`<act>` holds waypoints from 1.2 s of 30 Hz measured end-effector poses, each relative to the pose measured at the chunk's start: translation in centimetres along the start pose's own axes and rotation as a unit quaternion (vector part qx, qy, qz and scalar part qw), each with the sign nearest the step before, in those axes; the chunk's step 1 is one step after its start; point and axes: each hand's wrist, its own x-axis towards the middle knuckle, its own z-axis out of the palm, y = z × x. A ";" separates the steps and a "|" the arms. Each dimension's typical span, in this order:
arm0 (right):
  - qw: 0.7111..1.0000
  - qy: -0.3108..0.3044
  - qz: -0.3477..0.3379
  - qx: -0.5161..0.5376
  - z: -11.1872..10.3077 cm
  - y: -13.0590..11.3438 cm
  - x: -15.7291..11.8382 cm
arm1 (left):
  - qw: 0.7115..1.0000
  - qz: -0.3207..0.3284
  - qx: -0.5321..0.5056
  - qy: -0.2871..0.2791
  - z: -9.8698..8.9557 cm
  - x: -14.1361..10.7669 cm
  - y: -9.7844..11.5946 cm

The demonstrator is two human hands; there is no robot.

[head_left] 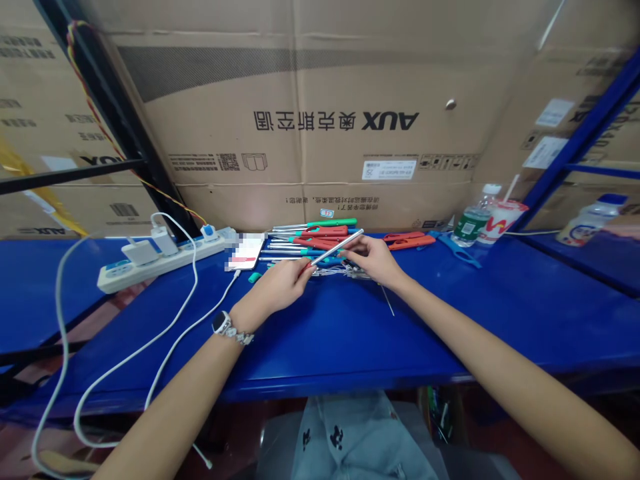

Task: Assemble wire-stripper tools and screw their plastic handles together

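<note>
My left hand (283,283), with a watch on its wrist, is closed on the lower end of a slim silver rod (337,247); a bit of red shows at its fingers. At the rod's upper right end, my right hand (373,259) has its fingers pinched close to the tip. Behind both hands lie long tools with silver shafts and coloured handles: a green handle (343,222), red handles (327,231) and orange-red handles (413,240). Thin metal pieces (333,271) are heaped under the hands. A loose thin rod (388,301) lies below my right hand.
A phone (253,252) and a white power strip (163,262) with cables are on the left of the blue table (320,353). A bottle (473,217), a red and white cup (501,221) and a blue plastic piece (457,249) stand or lie right. Cardboard (320,80) rises behind.
</note>
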 end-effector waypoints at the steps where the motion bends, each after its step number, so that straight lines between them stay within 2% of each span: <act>1: 1.000 0.012 -0.007 0.009 -0.1 0.2 -0.1 | 1.000 -0.003 0.004 -0.002 0.0 0.0 0.1; 5: 1.000 0.019 -0.011 0.007 0.5 0.5 0.3 | 0.999 -0.019 0.028 -0.013 0.2 0.0 0.3; 9: 0.997 0.005 0.020 0.081 1.2 0.4 1.1 | 0.998 -0.024 0.047 -0.019 0.1 0.0 0.2; 18: 0.972 0.053 0.080 0.214 -1.4 0.1 -0.9 | 1.000 0.009 0.018 -0.013 0.1 -0.1 -0.3; 23: 0.946 0.096 0.091 0.297 -1.4 -0.5 -1.2 | 0.998 0.019 0.019 -0.049 0.0 -0.2 0.2; 31: 0.960 0.078 0.082 0.254 -1.3 -0.8 -1.4 | 0.996 0.013 0.061 -0.059 0.0 -0.3 0.5; 36: 0.961 -0.006 0.122 0.248 1.0 -1.8 -2.2 | 0.990 0.013 0.123 -0.068 0.6 0.0 2.2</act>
